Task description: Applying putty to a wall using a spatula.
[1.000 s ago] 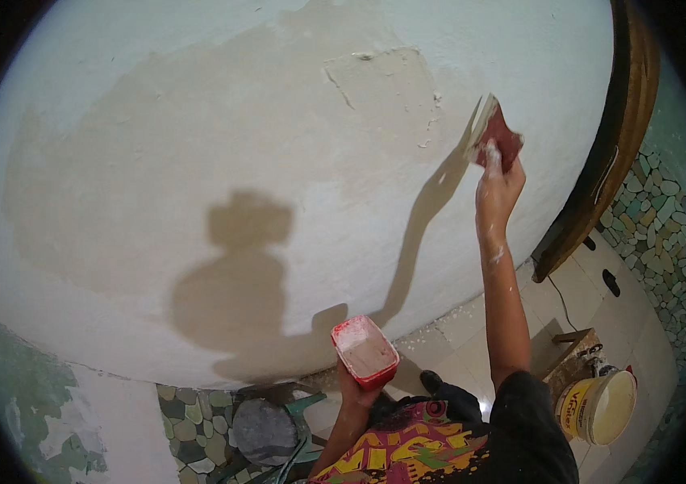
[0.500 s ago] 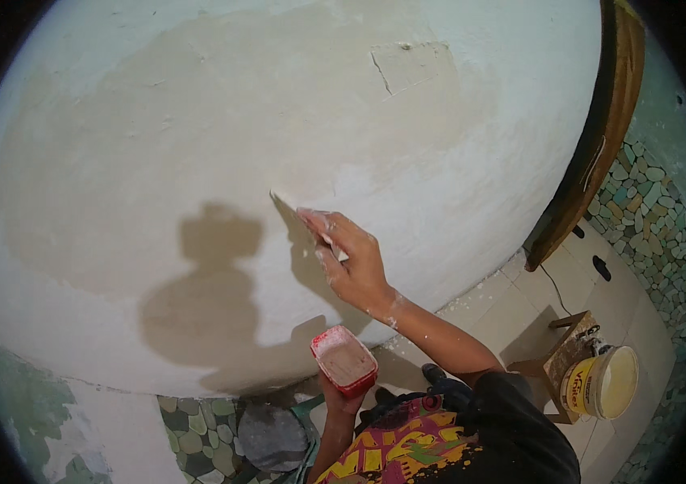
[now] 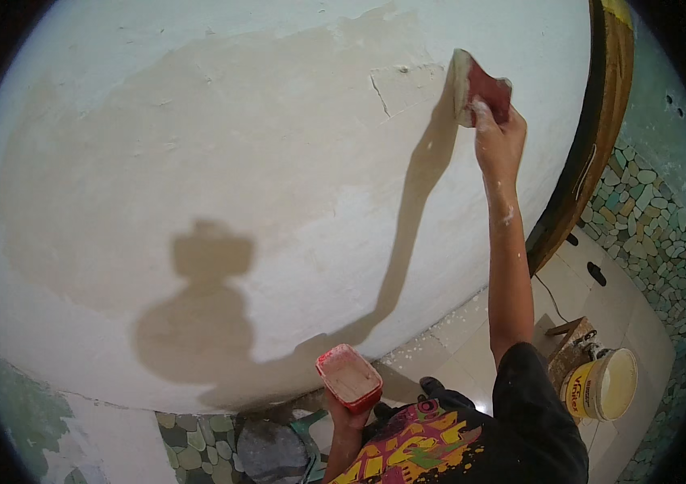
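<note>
Red scraper (image 3: 488, 82) held by right hand (image 3: 498, 139), arm (image 3: 510, 274) outstretched; left hand (image 3: 346, 415) low, holding red tub (image 3: 364, 401).

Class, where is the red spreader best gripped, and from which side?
Probably by the spreader's red body, coming from the picture's lower right with the thumb on the near face, as the right hand does. The broad, pale edge faces left, so this grip keeps fingers off it.

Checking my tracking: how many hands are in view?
2: left hand, lower middle, holding the red tub; right hand, upper right, gripping the scraper. No others seem hidden.
</note>
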### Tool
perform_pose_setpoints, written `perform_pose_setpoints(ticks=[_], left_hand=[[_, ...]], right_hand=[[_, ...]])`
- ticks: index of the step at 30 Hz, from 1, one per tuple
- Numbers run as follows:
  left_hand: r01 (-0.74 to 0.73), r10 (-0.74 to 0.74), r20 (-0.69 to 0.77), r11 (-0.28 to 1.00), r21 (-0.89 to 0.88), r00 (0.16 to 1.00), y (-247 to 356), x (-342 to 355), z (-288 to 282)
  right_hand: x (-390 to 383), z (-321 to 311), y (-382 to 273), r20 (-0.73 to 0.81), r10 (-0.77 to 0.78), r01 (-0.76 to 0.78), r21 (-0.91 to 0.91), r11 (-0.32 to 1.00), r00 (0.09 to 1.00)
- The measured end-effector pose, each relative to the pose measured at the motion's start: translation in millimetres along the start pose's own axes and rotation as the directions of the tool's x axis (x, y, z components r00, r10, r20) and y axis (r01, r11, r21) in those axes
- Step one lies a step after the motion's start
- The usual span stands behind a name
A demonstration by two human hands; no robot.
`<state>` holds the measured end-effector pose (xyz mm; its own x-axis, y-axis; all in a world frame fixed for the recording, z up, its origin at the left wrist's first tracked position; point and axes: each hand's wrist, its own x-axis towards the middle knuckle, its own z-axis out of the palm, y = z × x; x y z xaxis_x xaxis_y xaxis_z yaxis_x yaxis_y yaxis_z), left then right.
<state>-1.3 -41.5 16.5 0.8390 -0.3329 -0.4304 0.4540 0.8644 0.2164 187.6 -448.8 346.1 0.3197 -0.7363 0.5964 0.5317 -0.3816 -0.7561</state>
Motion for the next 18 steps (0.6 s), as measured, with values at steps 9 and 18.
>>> perform_pose_setpoints(ticks=[9, 18], left_hand=[[0.001, -0.001, 0.008, 1.0, 0.006, 1.0, 2.0, 3.2, 9.0], [0.035, -0.035, 0.004, 0.997, 0.075, 0.999, 8.8, 2.9, 3.2]], right_hand=[[-120.4, 64.8, -83.2, 0.359, -0.219, 0.209, 0.067, 0.976, 0.907], [-136.9, 49.2, -66.8, 0.567, 0.2, -0.406, 0.264, 0.875, 0.799]])
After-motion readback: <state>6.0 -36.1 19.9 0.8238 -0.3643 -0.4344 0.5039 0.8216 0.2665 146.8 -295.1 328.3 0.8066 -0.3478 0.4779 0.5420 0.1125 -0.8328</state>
